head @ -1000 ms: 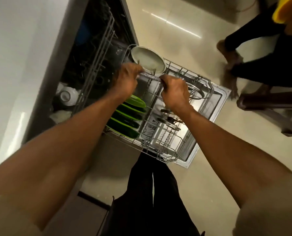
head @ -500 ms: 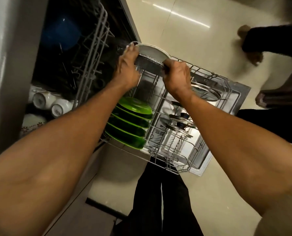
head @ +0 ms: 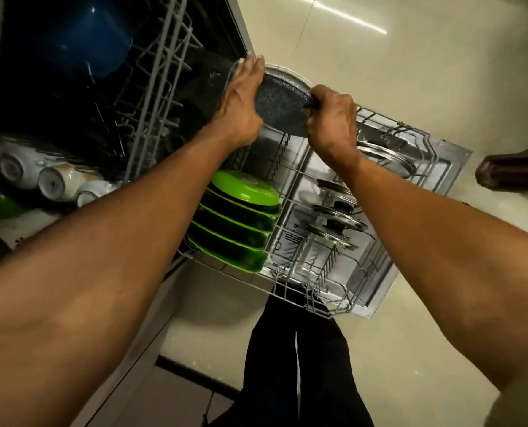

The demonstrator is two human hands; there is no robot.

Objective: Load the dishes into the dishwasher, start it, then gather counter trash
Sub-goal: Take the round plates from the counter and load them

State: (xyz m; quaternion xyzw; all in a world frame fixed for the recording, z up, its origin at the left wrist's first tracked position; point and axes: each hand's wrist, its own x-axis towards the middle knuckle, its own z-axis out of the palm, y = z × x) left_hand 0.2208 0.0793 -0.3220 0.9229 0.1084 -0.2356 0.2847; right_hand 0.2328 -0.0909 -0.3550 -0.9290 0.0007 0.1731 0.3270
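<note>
Racks first: the lower rack (head: 343, 291) is pulled out over the open door (head: 435, 186), with green plates (head: 241, 223) standing in a row on its near left and glass lids (head: 336, 223) slotted to their right; the upper rack (head: 151, 97) sits back in the machine, with cups (head: 53, 180) lying in it. Held over the lower rack's far left corner is a dark speckled pan (head: 282, 103), on edge, underside toward the camera, with a pale round dish (head: 290, 73) just behind it. To seat it well, I would lower it on edge between two tines, clear of the dish behind, so it leans rather than falls flat, and keep both hands on it until the wires take its weight; whether it already touches the rack is hidden by the hands. The left hand (head: 241, 103) lies against the pan's left edge, fingers straight and pointing up along the rim, steadying rather than grasping. The right hand (head: 330, 118) has its fingers curled round the right edge, so the pan sits between the two hands, touching both.
</note>
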